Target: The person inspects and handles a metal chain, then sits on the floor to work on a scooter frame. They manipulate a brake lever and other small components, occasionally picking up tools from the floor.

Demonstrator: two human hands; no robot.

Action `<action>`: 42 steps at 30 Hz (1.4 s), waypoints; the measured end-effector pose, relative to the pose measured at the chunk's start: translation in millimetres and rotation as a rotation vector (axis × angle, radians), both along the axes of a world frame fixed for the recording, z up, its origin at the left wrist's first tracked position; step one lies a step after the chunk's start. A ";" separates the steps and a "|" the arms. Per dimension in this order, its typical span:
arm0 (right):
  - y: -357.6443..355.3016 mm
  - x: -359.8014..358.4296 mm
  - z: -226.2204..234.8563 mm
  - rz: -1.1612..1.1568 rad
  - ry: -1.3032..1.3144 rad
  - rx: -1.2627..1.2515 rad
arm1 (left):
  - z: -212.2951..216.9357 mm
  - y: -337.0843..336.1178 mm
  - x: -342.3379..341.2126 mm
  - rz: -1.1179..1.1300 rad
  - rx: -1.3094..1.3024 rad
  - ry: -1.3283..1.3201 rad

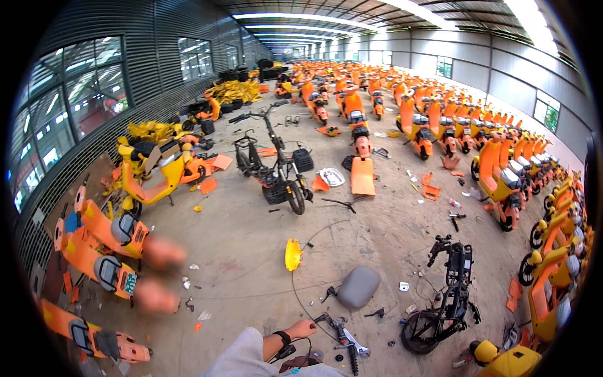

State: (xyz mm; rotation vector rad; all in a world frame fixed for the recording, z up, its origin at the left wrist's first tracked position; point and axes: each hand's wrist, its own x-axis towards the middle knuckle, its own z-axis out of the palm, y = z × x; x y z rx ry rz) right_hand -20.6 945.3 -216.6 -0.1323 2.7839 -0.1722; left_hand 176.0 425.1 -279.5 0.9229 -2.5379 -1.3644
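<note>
My left hand [303, 328] comes in from the lower edge, from a grey sleeve with a black strap round the wrist. Its fingers are curled closed; what they hold, if anything, is hidden. Just right of it on the concrete lies a scooter handlebar [338, 325] with a black lever. A silver wrench-like tool [358, 345] and a black ribbed grip [353, 364] lie against it. Beyond these is a grey scooter seat [358, 287], with small black lever parts [330, 293] beside it. My right hand is out of view.
A stripped black scooter frame [449, 295] lies to the right; another frame [276, 163] stands upright ahead. Orange scooters [103, 264] lie at left. A yellow panel [293, 254] and a thin cable [295, 292] are on the floor. Rows of orange scooters [440, 125] fill the right.
</note>
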 end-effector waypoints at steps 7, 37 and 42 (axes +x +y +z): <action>-17.6 -5.9 10.4 -0.051 -0.104 0.040 | -48.7 15.2 102.2 0.068 -0.010 -0.318; 18.7 32.1 -52.1 -0.469 -0.133 -0.188 | -33.8 18.8 103.1 0.221 0.384 -0.393; 103.5 161.0 -126.7 -0.556 -0.506 0.093 | -30.2 10.4 135.9 0.277 0.497 -0.666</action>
